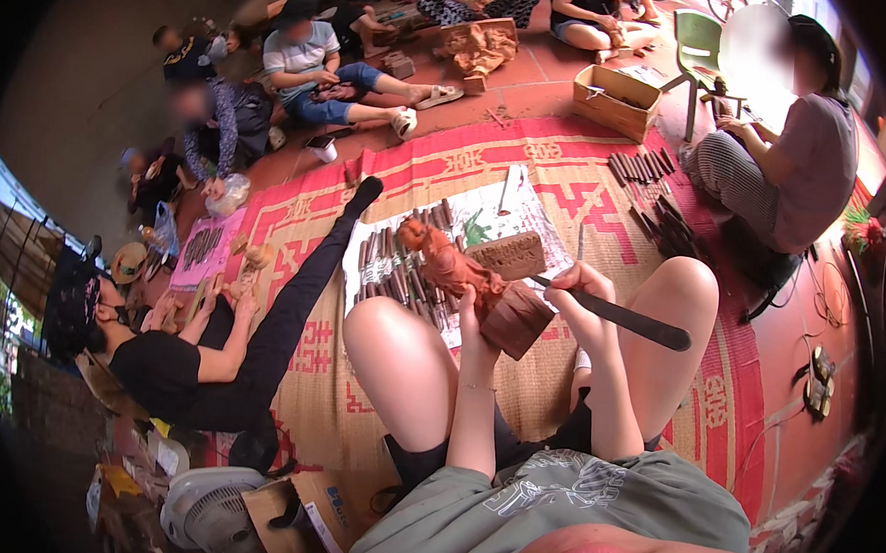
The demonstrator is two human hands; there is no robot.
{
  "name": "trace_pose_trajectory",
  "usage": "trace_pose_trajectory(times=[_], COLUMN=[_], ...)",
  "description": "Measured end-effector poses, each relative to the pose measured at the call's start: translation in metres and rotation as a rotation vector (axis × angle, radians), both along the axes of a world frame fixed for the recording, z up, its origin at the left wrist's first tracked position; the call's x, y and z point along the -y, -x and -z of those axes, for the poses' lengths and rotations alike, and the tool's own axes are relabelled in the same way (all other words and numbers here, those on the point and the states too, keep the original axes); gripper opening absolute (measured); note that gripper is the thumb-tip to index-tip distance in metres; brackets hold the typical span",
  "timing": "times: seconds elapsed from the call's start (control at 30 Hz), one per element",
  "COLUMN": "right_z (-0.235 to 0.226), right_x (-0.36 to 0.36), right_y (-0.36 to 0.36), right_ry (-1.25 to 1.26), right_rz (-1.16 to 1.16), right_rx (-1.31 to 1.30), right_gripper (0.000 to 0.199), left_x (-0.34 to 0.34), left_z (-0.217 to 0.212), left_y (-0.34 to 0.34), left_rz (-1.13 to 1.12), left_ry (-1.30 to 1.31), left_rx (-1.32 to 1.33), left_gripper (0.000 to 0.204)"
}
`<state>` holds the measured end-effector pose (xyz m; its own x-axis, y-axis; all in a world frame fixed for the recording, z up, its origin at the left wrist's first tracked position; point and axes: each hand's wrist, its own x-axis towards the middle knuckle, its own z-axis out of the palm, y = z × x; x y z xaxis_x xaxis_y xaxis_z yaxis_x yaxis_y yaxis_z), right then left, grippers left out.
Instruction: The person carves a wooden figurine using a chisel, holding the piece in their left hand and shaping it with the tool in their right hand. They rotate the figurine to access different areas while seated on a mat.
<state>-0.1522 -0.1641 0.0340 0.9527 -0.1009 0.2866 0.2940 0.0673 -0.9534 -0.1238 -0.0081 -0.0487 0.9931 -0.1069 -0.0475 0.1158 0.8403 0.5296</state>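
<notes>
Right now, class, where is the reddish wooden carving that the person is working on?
In the head view it sits at centre, gripped by the left hand above the knees; the wooden carving lies just left of the right hand holding a chisel.

Woven mat (529, 161) w/ chisels (403, 269) on sheet (486, 214).

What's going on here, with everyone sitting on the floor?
A person sits on a red patterned mat with knees up. The left hand grips a reddish-brown wooden carving by its block base, and the right hand holds a dark chisel with its tip against the wood. A row of other carving tools lies on a sheet just ahead. Other people around the mat are bent over small pieces of their own.
</notes>
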Motion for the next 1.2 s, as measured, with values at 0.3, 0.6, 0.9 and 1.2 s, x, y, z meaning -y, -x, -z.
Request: trace_pose_trajectory(times=[0.3, 0.6, 0.9, 1.2], right_z=[-0.015, -0.004, 0.021, 0.024], right_x=[-0.013, -0.02, -0.026, -0.02], right_y=[0.015, 0.011, -0.001, 0.001], right_ry=[-0.069, -0.061, 0.118, 0.258], right_rz=[-0.119, -0.057, 0.083, 0.089], right_rx=[0.058, 0.216, 0.252, 0.29], right_gripper=[0.013, 0.016, 0.017, 0.014], left_x=[0.004, 0.007, 0.006, 0.008], left_z=[-0.019, -0.04, -0.02, -0.026], left_y=[0.02, 0.032, 0.027, 0.029], left_rz=[0.196, 0.215, 0.192, 0.105], left_ry=[-0.047, -0.091, -0.046, -0.077], left_rx=[0.017, -0.075, -0.051, -0.062], left_gripper=[0.054, 0.053, 0.054, 0.057])
